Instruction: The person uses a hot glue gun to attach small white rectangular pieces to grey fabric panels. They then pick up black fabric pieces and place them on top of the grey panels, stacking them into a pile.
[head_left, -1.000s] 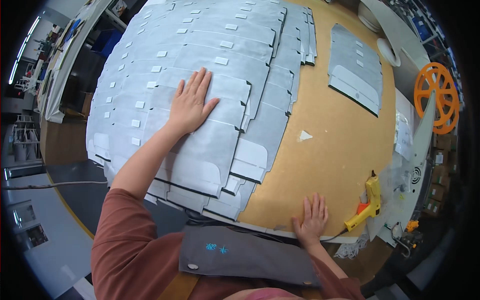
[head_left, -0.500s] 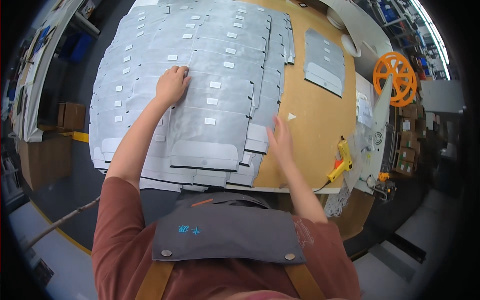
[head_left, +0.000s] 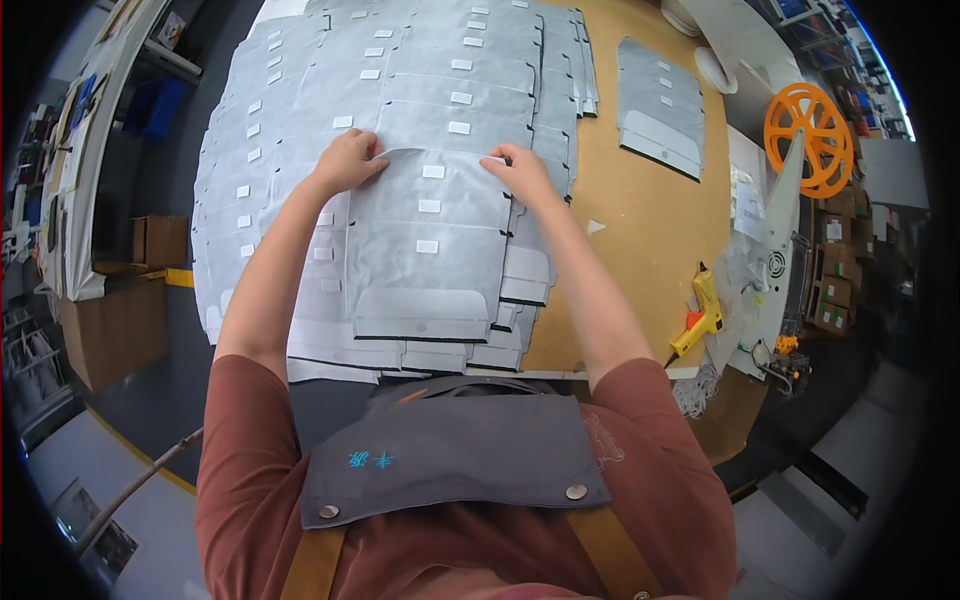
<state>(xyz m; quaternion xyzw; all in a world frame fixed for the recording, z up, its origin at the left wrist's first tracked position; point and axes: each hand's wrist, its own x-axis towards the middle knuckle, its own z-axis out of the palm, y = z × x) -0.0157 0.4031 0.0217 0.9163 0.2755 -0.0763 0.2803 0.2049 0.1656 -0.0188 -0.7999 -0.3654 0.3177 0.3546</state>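
A silver-grey sheet lies nearest me on a spread of overlapping sheets like it. Small white rectangles run up its middle, and a pale flap with a dark edge crosses its near end. My left hand pinches its far left corner. At the far right corner, my right hand has thumb and fingers closed on the edge. Between the two hands the far edge is slightly lifted and wavy. Other overlapping sheets spread to the left and beyond, many with the same white rectangles.
On the tan tabletop to the right lies a separate grey sheet. A yellow glue gun rests near the front right edge. Behind it are clear plastic bags and an orange spoked wheel. A cardboard box stands at left.
My right hand has come from beside the stack, with fingers apart, up and left to the sheet's far right corner and closed on it. My left hand remains at the far left corner.
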